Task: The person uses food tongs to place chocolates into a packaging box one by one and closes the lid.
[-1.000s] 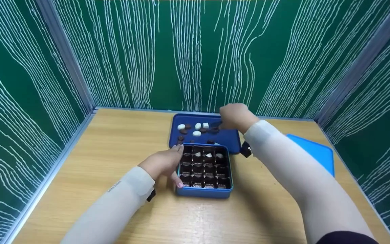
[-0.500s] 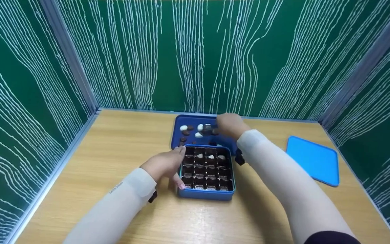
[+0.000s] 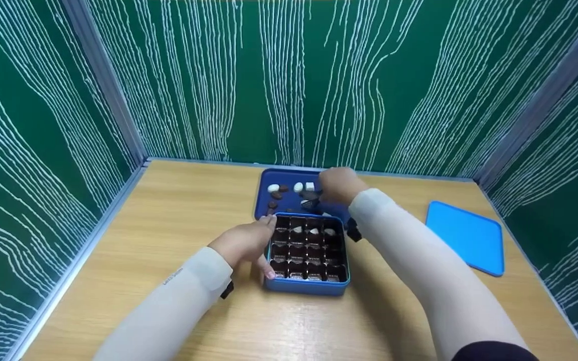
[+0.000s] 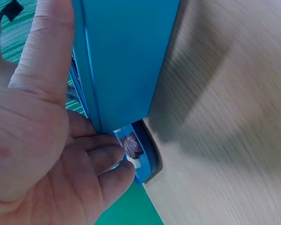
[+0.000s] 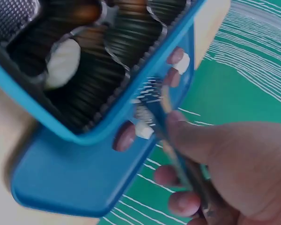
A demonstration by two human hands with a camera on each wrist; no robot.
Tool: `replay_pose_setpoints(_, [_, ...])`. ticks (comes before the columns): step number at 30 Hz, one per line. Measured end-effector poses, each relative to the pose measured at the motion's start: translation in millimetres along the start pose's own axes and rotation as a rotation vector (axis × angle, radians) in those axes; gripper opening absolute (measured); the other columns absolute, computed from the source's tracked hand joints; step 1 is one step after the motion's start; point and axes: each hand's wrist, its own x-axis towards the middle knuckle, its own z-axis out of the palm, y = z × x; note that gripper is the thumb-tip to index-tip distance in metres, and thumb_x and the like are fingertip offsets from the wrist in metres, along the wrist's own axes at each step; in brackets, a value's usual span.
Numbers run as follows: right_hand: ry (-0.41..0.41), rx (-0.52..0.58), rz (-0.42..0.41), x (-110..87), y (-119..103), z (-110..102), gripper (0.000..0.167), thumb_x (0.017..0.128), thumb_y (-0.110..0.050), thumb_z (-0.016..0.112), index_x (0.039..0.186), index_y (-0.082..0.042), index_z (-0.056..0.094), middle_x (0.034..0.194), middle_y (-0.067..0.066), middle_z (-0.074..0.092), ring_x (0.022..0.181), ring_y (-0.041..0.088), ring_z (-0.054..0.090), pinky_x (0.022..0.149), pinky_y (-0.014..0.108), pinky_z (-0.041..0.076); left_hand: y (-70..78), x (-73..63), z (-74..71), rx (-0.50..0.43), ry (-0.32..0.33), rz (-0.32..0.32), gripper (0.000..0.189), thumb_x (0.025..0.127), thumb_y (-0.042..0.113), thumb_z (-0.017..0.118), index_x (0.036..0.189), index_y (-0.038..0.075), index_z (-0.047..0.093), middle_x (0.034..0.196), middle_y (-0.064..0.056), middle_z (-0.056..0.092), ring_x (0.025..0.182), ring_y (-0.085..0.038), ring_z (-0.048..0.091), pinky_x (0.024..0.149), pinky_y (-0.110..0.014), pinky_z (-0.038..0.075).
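Observation:
In the head view, a blue box (image 3: 306, 288) stands mid-table with a dark brown compartment insert. Three pale chocolates, such as this one (image 3: 314, 231), sit in its back part. My left hand (image 3: 246, 243) rests against the box's left side, thumb at the near corner and fingertips at the far one. Behind the box, my right hand (image 3: 340, 184) holds tongs (image 5: 182, 164) over a dark blue tray (image 3: 260, 198). Their ridged tips reach down among brown and white chocolates (image 5: 125, 136), overlapping a white oval one. The right wrist view blurs the tips; I cannot tell whether they pinch a chocolate.
A bright blue lid (image 3: 464, 235) lies to the right on the wooden table (image 3: 188, 195). Green panels (image 3: 249, 100) with white streaks enclose the back and sides. The box's far edge overlaps the tray in the head view.
My right hand has come left and slightly nearer with the tongs, whose tips passed over the white square chocolate and now cover a white oval one. My left hand stays at the box.

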Motion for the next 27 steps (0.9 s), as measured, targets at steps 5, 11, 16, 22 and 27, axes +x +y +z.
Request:
replay_pose_setpoints(5, [-0.063,-0.073,0.001,-11.8,3.6,-18.0,0.023,0.102,-0.028,0.082,0.094,-0.007,0.075,0.088,0.008,0.077,0.076,0.021,0.066,0.08,0.041,0.069,-2.7,1.2,-0.5,-0.016,-0.001,-0.006,0.163,0.069,0.053,0.104,0.182,0.003,-0.002,0.192,-0.02,-0.002,0.18,-0.039,0.002,0.148,-0.05,0.008])
replay_pose_setpoints(11, [-0.053,-0.069,0.02,-17.3,7.7,-23.1,0.033,0.099,-0.037,0.089,0.097,-0.007,0.077,0.091,0.008,0.079,0.076,0.021,0.067,0.08,0.042,0.068,0.2,-0.1,0.0,-0.006,0.004,-0.002,0.162,0.068,0.053,0.104,0.182,0.003,-0.001,0.192,-0.02,-0.001,0.179,-0.039,0.005,0.148,-0.05,0.01])
replay_pose_setpoints(16, [-0.063,-0.058,0.006,-15.0,7.8,-18.8,0.027,0.1,-0.031,0.087,0.101,-0.006,0.077,0.095,0.01,0.08,0.08,0.023,0.07,0.085,0.044,0.07,1.0,-1.6,-0.2,0.003,0.006,0.012,0.161,0.069,0.054,0.103,0.181,0.002,0.0,0.191,-0.021,0.0,0.179,-0.04,0.006,0.148,-0.05,0.011])
replay_pose_setpoints(22, [-0.064,-0.057,-0.005,-11.6,7.0,-16.9,0.021,0.099,-0.024,0.085,0.098,-0.006,0.075,0.091,0.009,0.079,0.079,0.023,0.07,0.084,0.044,0.07,-0.3,-1.3,-0.4,-0.003,0.006,0.009,0.16,0.07,0.053,0.103,0.181,0.002,0.0,0.192,-0.02,0.0,0.179,-0.039,0.005,0.148,-0.05,0.011])
replay_pose_setpoints(27, [-0.061,-0.072,-0.017,-11.6,7.2,-17.8,0.029,0.102,-0.029,0.084,0.086,-0.01,0.069,0.083,0.004,0.07,0.073,0.02,0.059,0.079,0.046,0.068,-2.6,-0.4,0.9,0.016,-0.004,0.014,0.161,0.071,0.053,0.103,0.181,0.002,-0.002,0.192,-0.021,-0.001,0.18,-0.038,0.004,0.148,-0.049,0.011])
